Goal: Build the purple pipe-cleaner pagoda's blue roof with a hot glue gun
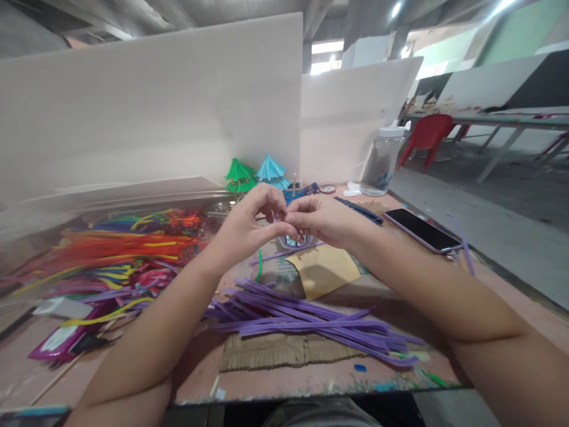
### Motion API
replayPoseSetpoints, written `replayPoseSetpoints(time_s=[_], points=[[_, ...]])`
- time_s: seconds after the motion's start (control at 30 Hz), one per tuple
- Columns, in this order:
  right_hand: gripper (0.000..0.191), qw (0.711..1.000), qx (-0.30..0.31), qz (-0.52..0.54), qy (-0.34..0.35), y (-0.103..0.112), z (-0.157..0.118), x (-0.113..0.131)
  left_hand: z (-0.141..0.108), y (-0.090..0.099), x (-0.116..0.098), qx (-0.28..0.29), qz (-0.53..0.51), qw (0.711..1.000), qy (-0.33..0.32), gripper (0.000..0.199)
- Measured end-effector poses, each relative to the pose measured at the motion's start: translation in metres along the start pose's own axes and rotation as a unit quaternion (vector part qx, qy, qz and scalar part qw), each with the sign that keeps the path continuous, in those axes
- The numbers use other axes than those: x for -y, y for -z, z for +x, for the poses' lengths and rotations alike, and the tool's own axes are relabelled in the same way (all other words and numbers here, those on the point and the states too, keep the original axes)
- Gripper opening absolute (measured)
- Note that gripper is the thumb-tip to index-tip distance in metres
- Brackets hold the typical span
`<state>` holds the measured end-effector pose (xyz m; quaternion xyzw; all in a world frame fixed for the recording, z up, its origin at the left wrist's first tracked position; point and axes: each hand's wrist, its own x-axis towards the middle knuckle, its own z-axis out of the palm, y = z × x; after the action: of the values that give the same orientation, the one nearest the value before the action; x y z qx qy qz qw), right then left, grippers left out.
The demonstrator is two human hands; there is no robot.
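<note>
My left hand (260,218) and my right hand (320,219) meet over the middle of the table, fingertips pinched together. Whatever sits between them is too small and covered to make out. Just below the fingers a small piece with pale blue and purple edging (294,241) partly shows. A single purple pipe cleaner (287,254) lies beneath the hands, with a yellow sheet (326,271) beside it. Nearer to me, a loose pile of purple pipe cleaners (311,320) rests on a strip of corrugated cardboard (262,353).
Bundles of coloured pipe cleaners (128,246) cover the left side, near a magenta packet (71,338). Behind my hands stand a green (240,175) and a blue layered cone (271,171). On the right are a dark cutter (358,210), a phone (422,230) and a bottle (383,160).
</note>
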<state>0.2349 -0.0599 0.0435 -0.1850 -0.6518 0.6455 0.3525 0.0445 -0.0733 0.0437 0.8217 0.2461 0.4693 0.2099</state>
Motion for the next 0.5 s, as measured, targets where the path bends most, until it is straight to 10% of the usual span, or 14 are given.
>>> replayPoseSetpoints(time_s=[0.33,0.5], points=[[0.033,0.981,-0.100,-0.095,0.134,0.008,-0.010,0.021,0.004,0.020,0.019,0.206,-0.059,0.955,0.204,0.047],[0.029,0.972,-0.135,-0.120,0.151,0.024,-0.019,0.042,0.005,0.041,0.024,0.138,0.115,0.953,0.245,0.043]])
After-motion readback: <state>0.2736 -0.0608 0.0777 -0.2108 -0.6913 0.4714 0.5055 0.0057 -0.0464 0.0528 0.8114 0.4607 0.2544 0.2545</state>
